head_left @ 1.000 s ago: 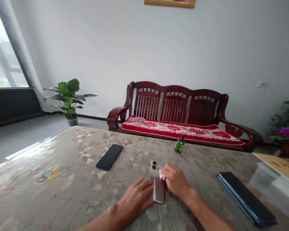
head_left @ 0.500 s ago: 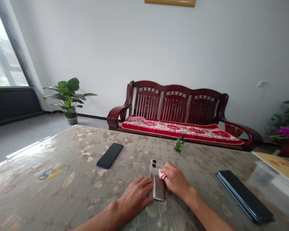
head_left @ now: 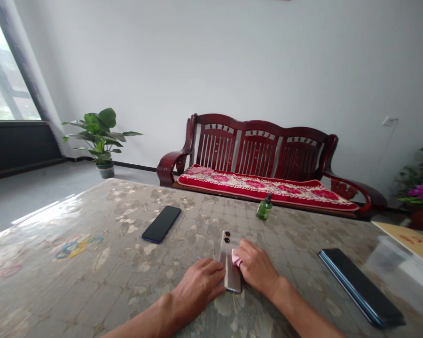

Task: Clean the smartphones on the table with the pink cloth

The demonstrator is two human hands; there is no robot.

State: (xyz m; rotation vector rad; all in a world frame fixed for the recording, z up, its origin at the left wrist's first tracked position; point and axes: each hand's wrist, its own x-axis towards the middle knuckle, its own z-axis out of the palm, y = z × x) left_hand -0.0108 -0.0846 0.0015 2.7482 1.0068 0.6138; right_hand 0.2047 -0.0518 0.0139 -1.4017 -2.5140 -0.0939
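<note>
A silver smartphone [head_left: 231, 272] lies face down on the patterned tablecloth, its two round camera lenses at the far end. My left hand [head_left: 201, 281] holds it by the left edge, fingertips on its back and thumb near the lower corner. Pinched in my right hand [head_left: 256, 264] is a small pink cloth [head_left: 236, 257], pressed against the phone's back by the right edge. Most of the cloth is hidden by my fingers. Beyond my right hand stands a small green bottle [head_left: 264, 209] with a black top. A dark phone [head_left: 161, 224] lies screen up to the left.
Dark phones in a stack [head_left: 359, 286] lie at the right, near a clear plastic box [head_left: 391, 263] with a yellow sheet [head_left: 409, 239]. Coloured rubber bands [head_left: 75, 246] are at the left. A wooden bench [head_left: 257, 145] stands behind the table, a potted plant [head_left: 102, 136] to its left.
The view has tilted slightly downward. My right hand and the cloth have shifted very little against the phone; my left hand stays in place.
</note>
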